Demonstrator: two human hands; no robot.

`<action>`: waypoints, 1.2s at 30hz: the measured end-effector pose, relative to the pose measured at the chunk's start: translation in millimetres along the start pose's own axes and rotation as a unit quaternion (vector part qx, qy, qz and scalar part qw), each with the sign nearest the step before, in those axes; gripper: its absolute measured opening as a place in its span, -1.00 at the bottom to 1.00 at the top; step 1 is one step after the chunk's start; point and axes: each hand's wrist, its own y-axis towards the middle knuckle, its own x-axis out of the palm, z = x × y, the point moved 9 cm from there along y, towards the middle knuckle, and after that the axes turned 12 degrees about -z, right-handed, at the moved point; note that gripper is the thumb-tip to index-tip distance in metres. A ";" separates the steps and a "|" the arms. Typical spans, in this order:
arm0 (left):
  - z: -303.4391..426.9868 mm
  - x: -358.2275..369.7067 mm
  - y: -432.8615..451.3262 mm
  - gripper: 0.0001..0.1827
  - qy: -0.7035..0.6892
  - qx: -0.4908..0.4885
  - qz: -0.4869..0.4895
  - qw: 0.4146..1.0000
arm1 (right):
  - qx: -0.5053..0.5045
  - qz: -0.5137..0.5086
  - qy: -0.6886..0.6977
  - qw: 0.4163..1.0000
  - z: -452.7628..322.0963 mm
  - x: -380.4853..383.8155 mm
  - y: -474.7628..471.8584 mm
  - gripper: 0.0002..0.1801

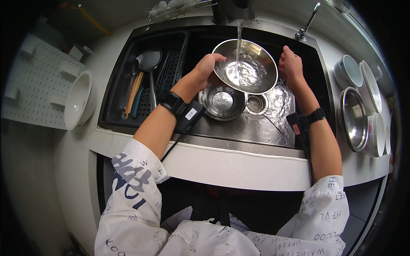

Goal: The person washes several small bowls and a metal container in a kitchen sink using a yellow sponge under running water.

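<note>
My left hand (209,71) grips the left rim of a stainless steel bowl (256,72), thumb over the edge. A stream of water (239,41) falls from the faucet (235,9) into it. Right of the bowl is my right hand (291,65), fingers curled, close to the rim; whether anything is in it cannot be told. Below the held bowl, another metal bowl (222,102) rests on the sink floor beside the drain (255,104). Wet metal of the sink basin (250,131) shines around them.
At the sink's left, a black tray (117,105) holds a metal ladle (150,60) and wooden chopsticks (134,92). A white bowl (80,100) leans on the left counter. Several bowls, one a metal bowl (353,118), stand at the right. A small tap (302,32) rises behind.
</note>
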 end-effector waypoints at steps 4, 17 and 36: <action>-6.1 29.5 4.6 -0.59 -0.045 -0.014 -0.099 0.994 | -0.047 0.056 -0.127 0.989 18.0 -39.0 23.3 -0.57; -18.5 37.1 7.5 -0.68 0.104 -0.040 -0.154 0.982 | -0.040 -0.011 -0.224 0.974 33.5 -40.5 37.4 -0.61; 18.6 21.8 -8.3 -0.33 0.274 0.095 0.016 0.957 | 0.045 0.003 -0.235 0.971 31.7 -34.4 15.5 -0.71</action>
